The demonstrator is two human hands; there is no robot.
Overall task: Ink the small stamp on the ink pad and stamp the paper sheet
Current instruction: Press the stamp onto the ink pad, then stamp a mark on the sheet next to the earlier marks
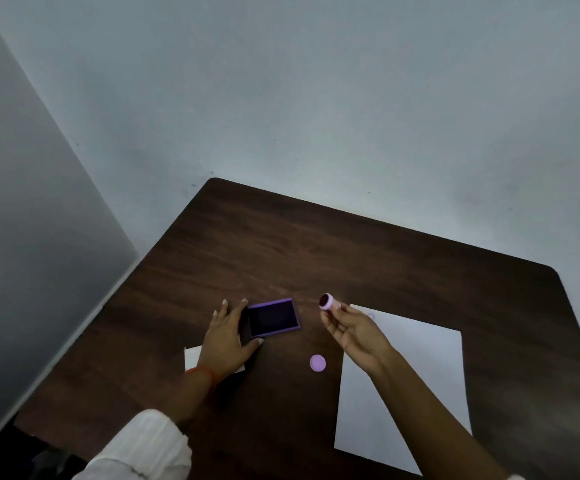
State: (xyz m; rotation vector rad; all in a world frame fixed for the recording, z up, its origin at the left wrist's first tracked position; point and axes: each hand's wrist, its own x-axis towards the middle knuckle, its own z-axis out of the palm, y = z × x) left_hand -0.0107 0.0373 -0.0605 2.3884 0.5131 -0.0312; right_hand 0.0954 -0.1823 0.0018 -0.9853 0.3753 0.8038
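Note:
A purple ink pad (pixel 273 318) lies open on the dark wooden table (pixel 316 251), its dark pad facing up. My left hand (pixel 224 336) grips its left side, thumb at the front edge and fingers at the back. My right hand (pixel 347 329) holds the small lilac stamp (pixel 327 301) in the air just right of the pad, with its dark inked face turned up and to the left. The white paper sheet (pixel 430 372) lies to the right, partly under my right forearm. A faint round mark shows near its far left corner.
A round lilac cap (pixel 317 362) lies on the table between the pad and the sheet. A small white piece of paper (pixel 193 356) sits partly under my left wrist. Pale walls close in behind and to the left of the table.

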